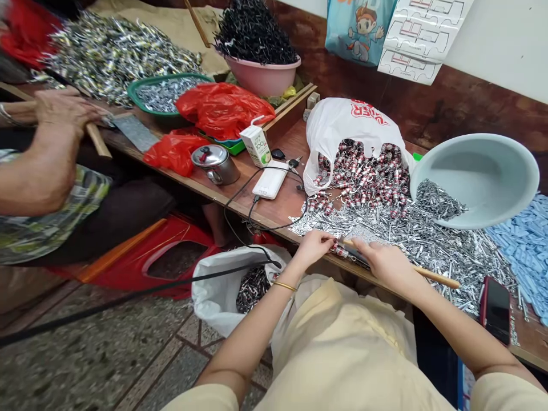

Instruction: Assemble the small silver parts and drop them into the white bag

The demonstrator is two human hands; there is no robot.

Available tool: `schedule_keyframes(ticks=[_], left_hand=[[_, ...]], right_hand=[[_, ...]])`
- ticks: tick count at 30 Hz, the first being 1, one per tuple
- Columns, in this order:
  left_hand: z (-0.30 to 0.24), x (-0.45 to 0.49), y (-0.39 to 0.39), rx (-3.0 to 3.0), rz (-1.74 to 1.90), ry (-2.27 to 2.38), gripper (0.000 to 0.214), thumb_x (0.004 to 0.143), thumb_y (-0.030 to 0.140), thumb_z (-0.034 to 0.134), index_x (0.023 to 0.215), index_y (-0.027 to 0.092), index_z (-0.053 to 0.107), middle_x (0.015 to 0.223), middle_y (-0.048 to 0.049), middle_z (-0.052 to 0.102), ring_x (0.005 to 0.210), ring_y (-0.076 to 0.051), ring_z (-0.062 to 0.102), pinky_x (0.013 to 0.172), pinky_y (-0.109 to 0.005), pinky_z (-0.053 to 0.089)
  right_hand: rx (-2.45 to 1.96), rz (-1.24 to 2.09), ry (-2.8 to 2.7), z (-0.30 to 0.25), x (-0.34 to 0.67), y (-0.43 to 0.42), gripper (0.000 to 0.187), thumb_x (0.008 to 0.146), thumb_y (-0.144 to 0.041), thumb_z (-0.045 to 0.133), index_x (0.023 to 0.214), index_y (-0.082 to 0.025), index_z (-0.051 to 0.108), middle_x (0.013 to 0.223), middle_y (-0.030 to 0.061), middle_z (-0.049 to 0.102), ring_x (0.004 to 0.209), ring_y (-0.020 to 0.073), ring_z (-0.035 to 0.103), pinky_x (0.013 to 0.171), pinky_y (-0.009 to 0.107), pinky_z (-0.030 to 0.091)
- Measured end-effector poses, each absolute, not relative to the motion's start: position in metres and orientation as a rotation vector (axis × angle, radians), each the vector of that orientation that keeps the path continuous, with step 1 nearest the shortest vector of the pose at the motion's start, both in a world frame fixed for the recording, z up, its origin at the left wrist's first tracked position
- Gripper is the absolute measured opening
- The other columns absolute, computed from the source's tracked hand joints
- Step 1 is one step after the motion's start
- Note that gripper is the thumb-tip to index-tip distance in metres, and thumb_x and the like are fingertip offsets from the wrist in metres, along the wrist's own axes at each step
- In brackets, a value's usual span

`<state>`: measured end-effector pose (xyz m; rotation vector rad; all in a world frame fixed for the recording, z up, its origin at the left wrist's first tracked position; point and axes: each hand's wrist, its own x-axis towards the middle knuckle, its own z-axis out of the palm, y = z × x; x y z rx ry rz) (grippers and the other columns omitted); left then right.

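My left hand [314, 249] is closed in a pinch at the table's front edge, at the end of a small red-and-silver metal piece [342, 251]. My right hand [385, 264] is wrapped round a thin wooden stick [439, 278], whose rounded end sticks out to the right. The stick's other end reaches towards my left fingertips, and what is at its tip is too small to make out. Just beyond both hands lies a wide heap of small silver metal parts [445, 242]. Similar red-and-silver pieces [370, 171] spill from a white plastic bag [342, 117] behind it.
A grey basin [500, 171] rests on the heap, with blue pieces [524, 245] and a phone [495, 311] to the right. Left are a power bank [270, 180], a drink carton [256, 145] and a metal cup [216, 165]. A white sack [214, 302] stands below. A co-worker's hands [64, 111] work at far left.
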<state>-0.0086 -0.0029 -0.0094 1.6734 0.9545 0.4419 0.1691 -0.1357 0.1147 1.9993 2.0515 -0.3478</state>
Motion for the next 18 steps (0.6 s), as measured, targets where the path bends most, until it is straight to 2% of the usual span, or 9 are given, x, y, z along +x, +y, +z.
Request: schedule_keyframes(ticks=[11,15,18], left_hand=[[-0.008,-0.007,-0.002,1.552,0.421,0.913,0.021,0.076,0.031,0.061,0.075,0.014,0.074,0.069,-0.0035,0.072,0.063,-0.017,0.065,0.062,-0.025,0.05],[-0.008,-0.008,-0.002,1.533,0.431,0.908,0.02,0.075,0.031,0.061,0.076,0.014,0.073,0.069,-0.0034,0.071,0.064,-0.016,0.065,0.062,-0.025,0.052],[-0.004,-0.011,-0.006,1.492,0.45,0.893,0.02,0.075,0.03,0.062,0.084,0.014,0.072,0.07,-0.0021,0.069,0.064,-0.016,0.066,0.061,-0.025,0.054]], right_hand=[[2.008,-0.384,2.092,0.114,0.17,-0.135,0.054,0.101,-0.019,0.038,0.154,-0.029,0.04,0.099,0.0094,0.072,0.077,0.02,0.068,0.069,0.027,0.041],[2.058,-0.359,2.11,0.105,0.172,-0.136,0.054,0.102,-0.02,0.035,0.155,-0.03,0.037,0.102,0.0093,0.072,0.078,0.0199,0.067,0.068,0.027,0.041],[2.105,-0.366,2.08,0.095,0.179,-0.136,0.053,0.102,-0.023,0.036,0.155,-0.032,0.039,0.1,0.008,0.071,0.077,0.0193,0.066,0.068,0.027,0.041]])
